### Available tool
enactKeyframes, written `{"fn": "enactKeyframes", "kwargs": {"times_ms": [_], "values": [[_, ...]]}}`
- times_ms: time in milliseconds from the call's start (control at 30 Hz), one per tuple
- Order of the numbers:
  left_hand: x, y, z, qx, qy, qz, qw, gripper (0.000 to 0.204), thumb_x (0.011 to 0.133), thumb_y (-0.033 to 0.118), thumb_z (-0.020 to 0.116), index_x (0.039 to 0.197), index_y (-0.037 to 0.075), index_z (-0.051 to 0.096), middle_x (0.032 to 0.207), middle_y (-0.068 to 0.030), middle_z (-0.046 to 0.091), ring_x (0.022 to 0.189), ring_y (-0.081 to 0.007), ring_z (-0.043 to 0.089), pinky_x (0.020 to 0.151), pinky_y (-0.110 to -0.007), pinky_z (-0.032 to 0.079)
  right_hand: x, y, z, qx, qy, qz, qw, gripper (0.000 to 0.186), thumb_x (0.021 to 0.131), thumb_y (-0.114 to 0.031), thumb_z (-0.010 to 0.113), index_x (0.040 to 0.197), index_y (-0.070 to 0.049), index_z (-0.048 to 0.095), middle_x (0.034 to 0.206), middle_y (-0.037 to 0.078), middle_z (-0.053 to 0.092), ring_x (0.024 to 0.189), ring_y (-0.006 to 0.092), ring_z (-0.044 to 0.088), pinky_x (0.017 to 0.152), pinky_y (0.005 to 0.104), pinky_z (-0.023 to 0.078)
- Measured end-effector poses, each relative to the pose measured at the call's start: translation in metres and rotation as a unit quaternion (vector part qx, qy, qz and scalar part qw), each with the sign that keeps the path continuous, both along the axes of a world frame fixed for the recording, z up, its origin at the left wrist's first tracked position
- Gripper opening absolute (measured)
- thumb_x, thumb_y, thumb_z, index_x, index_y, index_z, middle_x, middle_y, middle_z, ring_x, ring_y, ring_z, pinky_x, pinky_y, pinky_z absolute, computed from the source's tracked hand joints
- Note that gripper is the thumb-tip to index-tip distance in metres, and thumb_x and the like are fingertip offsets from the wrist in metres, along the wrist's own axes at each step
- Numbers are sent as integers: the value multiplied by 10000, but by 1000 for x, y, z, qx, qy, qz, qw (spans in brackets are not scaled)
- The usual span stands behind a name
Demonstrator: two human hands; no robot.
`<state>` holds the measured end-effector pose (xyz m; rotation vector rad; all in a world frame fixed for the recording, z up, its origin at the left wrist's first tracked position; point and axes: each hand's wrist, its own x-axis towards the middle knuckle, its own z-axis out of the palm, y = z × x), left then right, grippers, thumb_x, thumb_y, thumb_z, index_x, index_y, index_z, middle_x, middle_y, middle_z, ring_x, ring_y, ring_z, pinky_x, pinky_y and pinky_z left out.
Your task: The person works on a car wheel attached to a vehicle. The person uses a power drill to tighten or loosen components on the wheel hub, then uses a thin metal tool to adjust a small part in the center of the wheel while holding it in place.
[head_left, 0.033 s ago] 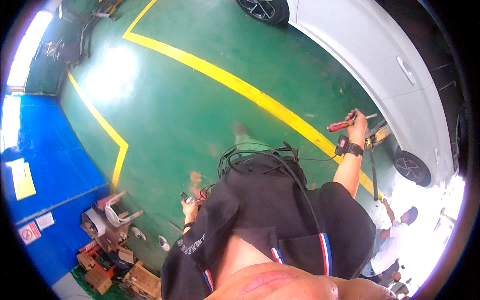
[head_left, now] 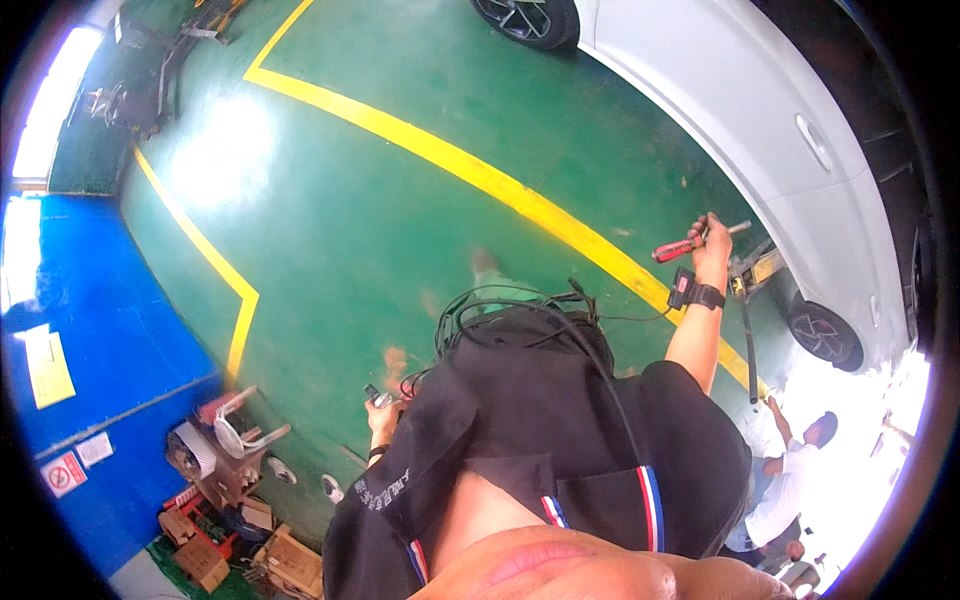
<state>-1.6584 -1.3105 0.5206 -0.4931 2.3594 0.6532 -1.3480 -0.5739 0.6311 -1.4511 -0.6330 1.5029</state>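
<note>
Screwdriver (head_left: 676, 249) gripped in right hand (head_left: 713, 246), long axis crosswise, red handle protruding leftward, shaft (head_left: 740, 227) rightward; left hand (head_left: 383, 417) well apart, cannot tell whether gripping.

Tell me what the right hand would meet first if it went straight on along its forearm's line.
Probably the lower side of the white car, just beyond the right hand and its red-handled tool; height and depth are unclear from this single view.

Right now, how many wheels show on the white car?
2: one wheel at the top edge, another wheel at right, below the right hand in view. Others may be hidden behind the white car.
</note>
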Motion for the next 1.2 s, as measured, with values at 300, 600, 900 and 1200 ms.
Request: {"fn": "enactKeyframes", "kwargs": {"times_ms": [300,600,900,1200], "values": [[-146,57,-63,56,-62,-22,996,888,659,354,877,1343,-44,474,1187,-186,665,1068,-282,661,932,-371,520,-187,50,69,57,-41,74,995,556,930,-14,541,1457,-135,415,1041,160,660,710,227,638,537,330,492],[-326,157,-42,11,-156,-129,979,818,714,376,845,1325,-28,482,1179,-186,671,1055,-288,671,915,-383,532,-212,65,51,40,-79,-25,996,447,971,-33,503,1414,-90,487,1058,124,667,777,204,630,571,298,506],[-524,328,-11,-93,-30,-241,966,711,784,390,770,1334,46,479,1204,-204,673,1112,-351,672,936,-421,539,-209,79,38,-23,-62,-123,990,378,998,-93,538,1373,-97,484,1139,140,677,853,254,671,578,296,510],[-591,549,32,-87,35,-352,931,949,520,254,918,1328,60,459,1160,-191,680,1046,-350,691,921,-422,553,-126,126,-29,-82,-63,-212,972,359,1012,-84,476,1372,-85,486,1094,140,684,865,241,673,580,294,511]]}}
